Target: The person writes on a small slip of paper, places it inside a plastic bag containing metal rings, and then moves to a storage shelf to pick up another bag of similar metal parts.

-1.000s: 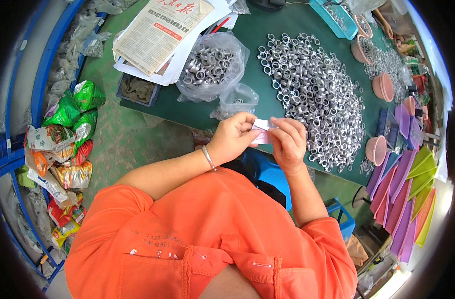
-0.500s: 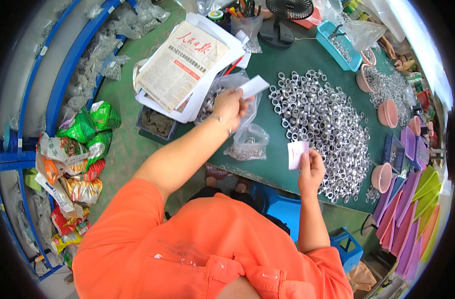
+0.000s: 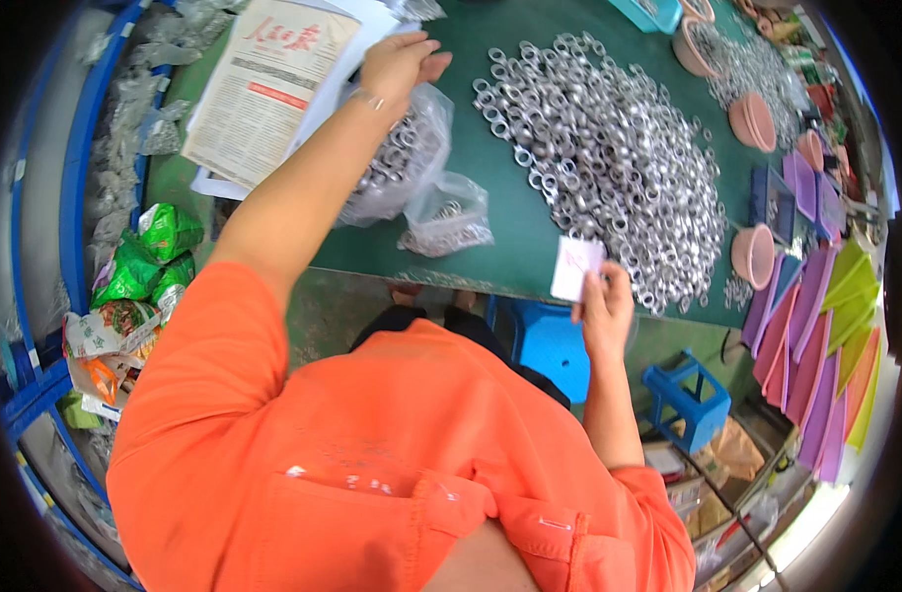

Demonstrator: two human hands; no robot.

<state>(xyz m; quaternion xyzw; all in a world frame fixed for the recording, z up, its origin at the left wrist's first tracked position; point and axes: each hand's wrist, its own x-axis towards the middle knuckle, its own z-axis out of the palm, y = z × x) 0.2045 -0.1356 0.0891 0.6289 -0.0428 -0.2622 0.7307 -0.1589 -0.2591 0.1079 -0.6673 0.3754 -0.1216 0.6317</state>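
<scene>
My right hand point(image 3: 606, 308) pinches a small white paper slip point(image 3: 576, 268) with faint reddish writing, at the table's front edge. Just behind the slip lies a big heap of metal rings point(image 3: 619, 158). On the far left, my left hand point(image 3: 397, 71) is raised beside the stacked papers, its fingers stretched and no slip visible in it. Below that hand sits a clear plastic bag of metal rings point(image 3: 397, 158), partly covered by my forearm. A smaller clear bag point(image 3: 449, 219) with small metal parts lies closer to me.
A newspaper point(image 3: 268, 89) tops the paper stack at left. Pink bowls point(image 3: 752, 120) and purple bins point(image 3: 798, 180) line the right side. Under the green table point(image 3: 372, 252) stand blue stools point(image 3: 555, 350). Bags hang on a blue rack point(image 3: 111, 118) at far left.
The white slip in my left hand is no longer visible there, and that hand has shifted left toward the papers. My right hand keeps its slip. The whole view has shifted.
</scene>
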